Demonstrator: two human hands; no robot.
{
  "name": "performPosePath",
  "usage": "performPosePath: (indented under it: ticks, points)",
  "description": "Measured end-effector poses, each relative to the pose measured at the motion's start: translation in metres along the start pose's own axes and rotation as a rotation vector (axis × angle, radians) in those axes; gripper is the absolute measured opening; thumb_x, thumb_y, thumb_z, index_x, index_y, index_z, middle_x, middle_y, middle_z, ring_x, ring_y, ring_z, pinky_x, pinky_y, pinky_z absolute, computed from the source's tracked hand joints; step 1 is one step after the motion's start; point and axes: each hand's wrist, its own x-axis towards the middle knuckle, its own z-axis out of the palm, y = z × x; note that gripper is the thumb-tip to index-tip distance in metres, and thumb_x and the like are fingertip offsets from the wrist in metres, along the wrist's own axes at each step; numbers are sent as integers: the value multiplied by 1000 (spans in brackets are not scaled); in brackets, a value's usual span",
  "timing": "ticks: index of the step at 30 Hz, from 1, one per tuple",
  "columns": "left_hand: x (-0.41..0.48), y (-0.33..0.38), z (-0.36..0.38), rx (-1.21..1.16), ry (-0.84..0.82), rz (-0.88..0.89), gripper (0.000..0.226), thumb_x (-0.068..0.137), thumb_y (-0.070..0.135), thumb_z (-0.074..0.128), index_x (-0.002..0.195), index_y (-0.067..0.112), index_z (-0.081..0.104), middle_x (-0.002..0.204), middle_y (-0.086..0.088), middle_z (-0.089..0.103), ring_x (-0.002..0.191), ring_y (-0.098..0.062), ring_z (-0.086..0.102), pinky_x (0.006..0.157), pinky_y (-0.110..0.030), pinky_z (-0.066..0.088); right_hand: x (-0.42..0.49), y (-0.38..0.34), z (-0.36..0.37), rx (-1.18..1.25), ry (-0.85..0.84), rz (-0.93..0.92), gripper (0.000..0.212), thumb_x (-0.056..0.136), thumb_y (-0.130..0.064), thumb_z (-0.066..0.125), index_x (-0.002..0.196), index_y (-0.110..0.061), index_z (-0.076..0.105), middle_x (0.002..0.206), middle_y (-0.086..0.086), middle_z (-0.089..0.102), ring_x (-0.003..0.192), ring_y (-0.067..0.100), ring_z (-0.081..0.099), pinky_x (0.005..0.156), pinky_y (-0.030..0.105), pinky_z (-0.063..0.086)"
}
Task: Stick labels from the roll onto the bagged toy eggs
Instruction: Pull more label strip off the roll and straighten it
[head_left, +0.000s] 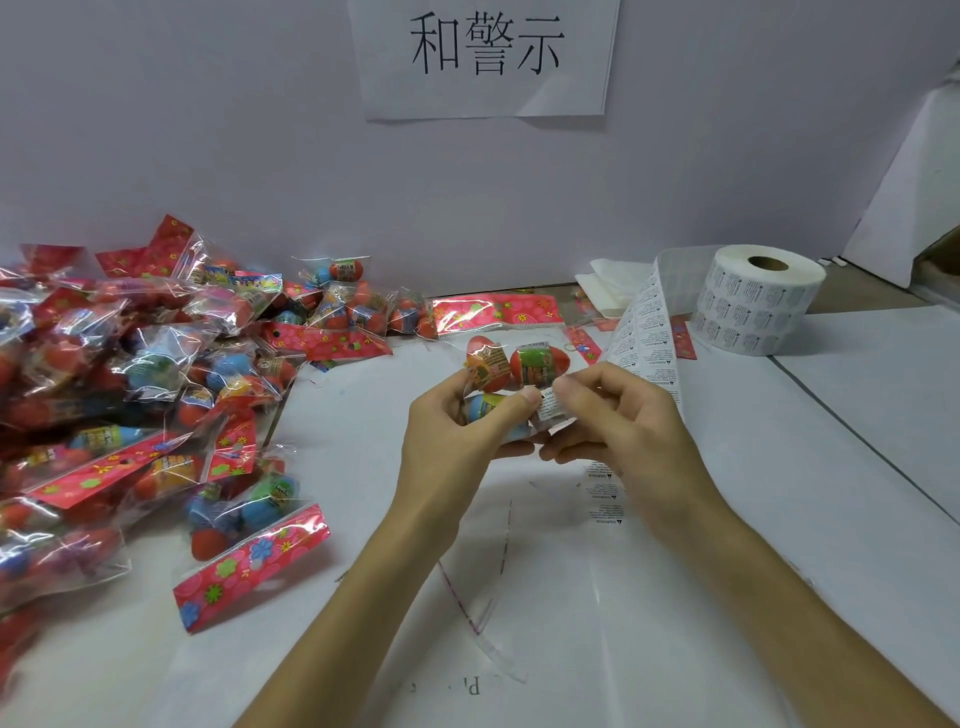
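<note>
Above the white bench (779, 493), the left hand (457, 415) is gripping a clear plastic bag of red and blue toy eggs (511, 364), with the thumb on front and the fingers (511, 449) curled behind. The right hand (618, 421) is pinching a small white printed label (550, 408) at the bag's right edge. A white label roll (753, 301) is sitting far right, and a pile of bagged eggs (145, 374) is lying left.

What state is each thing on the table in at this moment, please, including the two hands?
held bag: off the table, gripped by both hands.
label: pinched against the held bag by the right hand.
label roll: standing on end, strip partly unwound.
pile of bagged eggs: heaped at the left, on the table.
left hand: grips the held bag.
right hand: pinches the label.
</note>
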Motion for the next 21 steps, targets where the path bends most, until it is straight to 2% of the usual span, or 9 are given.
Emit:
performPosePath:
  ticks: [2,6,9,13,16,19,21]
  points:
    - [0,-1,0,-4,-10,1,18,91,17,75,102,30,72,91,11,79,85,-11,77,65,-20,60,-1,-1,2,-51,38,-27,36,78,-38,75,92,-6,66,81,12,74,64,30,74,61,31,60]
    - [0,-2,0,-8,-5,-30,17,91,15,75,102,28,75,94,5,79,90,-15,77,68,-23,61,0,0,-1,17,30,-2,14,92,-10,69,82,-5,62,82,23,70,63,33,72,62,33,60]
    - [2,-2,-1,-36,-8,-119,18,92,14,72,109,18,75,100,-2,79,93,-21,77,74,-28,63,1,1,-2,9,9,25,14,96,-3,62,82,-5,62,77,17,71,62,29,72,61,30,58]
    - [3,-3,-4,-54,8,-163,16,94,13,69,109,14,75,98,-4,79,90,-20,77,72,-27,62,1,3,0,8,-26,67,16,102,-8,55,89,-5,63,77,10,74,66,26,73,62,27,56]
    - [3,-4,-2,-32,25,-140,17,94,14,70,110,16,75,97,-2,80,90,-18,77,72,-26,62,0,4,2,-42,-1,80,16,104,-17,54,95,-8,64,83,9,75,70,26,75,66,31,58]
    - [2,-5,0,19,19,-104,17,92,17,73,108,21,76,94,3,79,89,-16,77,70,-24,62,-1,6,4,-196,67,21,22,96,-29,67,96,-8,64,88,12,73,69,23,76,65,33,62]
    - [2,-6,1,23,10,-109,15,92,17,73,105,23,77,93,3,79,89,-16,77,70,-24,62,-2,6,3,-254,85,-4,25,92,-28,72,94,-6,62,86,12,72,66,24,75,65,35,63]
